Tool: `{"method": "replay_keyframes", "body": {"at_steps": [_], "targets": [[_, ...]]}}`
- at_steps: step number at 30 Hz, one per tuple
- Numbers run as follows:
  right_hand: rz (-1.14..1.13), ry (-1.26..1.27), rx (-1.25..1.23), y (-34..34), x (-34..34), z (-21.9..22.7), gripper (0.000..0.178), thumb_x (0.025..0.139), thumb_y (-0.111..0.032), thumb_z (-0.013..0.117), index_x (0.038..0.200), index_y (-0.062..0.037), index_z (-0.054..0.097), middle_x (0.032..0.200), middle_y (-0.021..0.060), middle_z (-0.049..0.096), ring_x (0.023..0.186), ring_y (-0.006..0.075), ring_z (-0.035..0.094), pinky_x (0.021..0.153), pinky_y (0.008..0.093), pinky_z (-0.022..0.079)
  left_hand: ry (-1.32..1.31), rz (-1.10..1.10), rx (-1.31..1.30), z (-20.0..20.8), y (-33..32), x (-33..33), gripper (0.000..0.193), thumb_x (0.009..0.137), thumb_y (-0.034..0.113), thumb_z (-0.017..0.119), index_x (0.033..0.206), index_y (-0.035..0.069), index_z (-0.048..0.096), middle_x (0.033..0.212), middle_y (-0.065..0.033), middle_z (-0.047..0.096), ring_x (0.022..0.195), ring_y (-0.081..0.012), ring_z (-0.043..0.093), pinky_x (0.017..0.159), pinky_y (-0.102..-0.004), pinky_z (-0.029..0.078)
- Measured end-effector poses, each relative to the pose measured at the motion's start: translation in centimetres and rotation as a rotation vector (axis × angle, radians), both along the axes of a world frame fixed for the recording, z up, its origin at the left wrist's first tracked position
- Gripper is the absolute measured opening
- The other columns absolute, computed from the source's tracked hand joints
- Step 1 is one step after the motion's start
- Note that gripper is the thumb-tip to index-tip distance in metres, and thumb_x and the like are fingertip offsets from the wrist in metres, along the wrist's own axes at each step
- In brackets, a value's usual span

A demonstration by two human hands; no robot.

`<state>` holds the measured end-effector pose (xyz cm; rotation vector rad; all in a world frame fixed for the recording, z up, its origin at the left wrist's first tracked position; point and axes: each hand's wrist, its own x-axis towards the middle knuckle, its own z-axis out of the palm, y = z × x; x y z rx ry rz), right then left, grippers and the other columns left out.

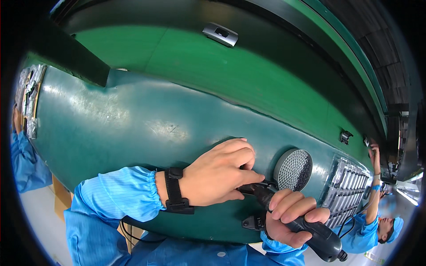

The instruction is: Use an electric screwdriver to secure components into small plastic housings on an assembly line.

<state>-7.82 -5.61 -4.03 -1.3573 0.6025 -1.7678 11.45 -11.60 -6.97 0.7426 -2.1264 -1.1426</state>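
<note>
My right hand (290, 217) is wrapped round the body of a black electric screwdriver (323, 241), whose front end points up and left toward my other hand. Beside that front end, the thumb and forefinger of my left hand (219, 173) close on a small dark part (267, 182); its shape is mostly hidden by the fingers and the tool. Just beyond both hands stands a round grey dish (278, 172) with a dimpled inside. Small dark pieces, probably screws, are heaped along its right side. A black strap (174, 188) circles my left wrist.
A clear plastic tray (330, 188) with rows of silvery pieces lies right of the dish. Packed parts (32, 99) sit at the table's far left. A dark post (84, 66) rises behind. Co-workers in blue sit at both sides. A cable (350, 226) loops near the tray.
</note>
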Motion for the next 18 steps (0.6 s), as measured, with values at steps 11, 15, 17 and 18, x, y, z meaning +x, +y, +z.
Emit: {"method": "replay_keyframes", "body": {"at_steps": [11, 15, 17, 18], "targets": [[-0.024, 0.007, 0.0, -0.1, 0.42, 0.16, 0.041, 0.102, -0.043, 0.063, 0.115, -0.0093, 0.043, 0.082, 0.0099, 0.057, 0.062, 0.0208, 0.058, 0.057, 0.0383, 0.051, 0.015, 0.01, -0.029, 0.2, 0.03, 0.33, 0.057, 0.057, 0.017, 0.09, 0.113, 0.01, 0.077, 0.1, -0.0056, 0.054, 0.109, -0.029, 0.056, 0.111, -0.0476, 0.044], [-0.046, 0.029, -0.005, 0.01, 0.49, 0.27, 0.042, 0.103, -0.043, 0.062, 0.116, -0.0084, 0.041, 0.084, 0.0115, 0.059, 0.061, 0.0213, 0.06, 0.054, 0.0384, 0.054, 0.009, 0.016, -0.031, 0.42, 0.09, 0.45, 0.056, 0.057, 0.016, 0.089, 0.112, 0.01, 0.077, 0.1, -0.0055, 0.054, 0.108, -0.0287, 0.056, 0.11, -0.0468, 0.045], [-0.048, 0.028, 0.002, 0.04, 0.62, 0.35, 0.042, 0.103, -0.043, 0.062, 0.116, -0.0085, 0.041, 0.084, 0.0113, 0.059, 0.061, 0.0213, 0.06, 0.054, 0.0385, 0.054, 0.014, 0.022, -0.031, 0.36, 0.19, 0.45, 0.056, 0.057, 0.016, 0.09, 0.111, 0.01, 0.077, 0.099, -0.0052, 0.053, 0.107, -0.0283, 0.056, 0.109, -0.0459, 0.045], [-0.053, 0.027, 0.008, 0.06, 0.68, 0.36, 0.042, 0.103, -0.043, 0.062, 0.115, -0.0086, 0.041, 0.084, 0.0111, 0.059, 0.061, 0.0214, 0.06, 0.054, 0.0386, 0.054, 0.014, 0.024, -0.03, 0.34, 0.22, 0.45, 0.056, 0.057, 0.016, 0.09, 0.111, 0.01, 0.077, 0.099, -0.0052, 0.053, 0.107, -0.0283, 0.056, 0.109, -0.0459, 0.045]]}}
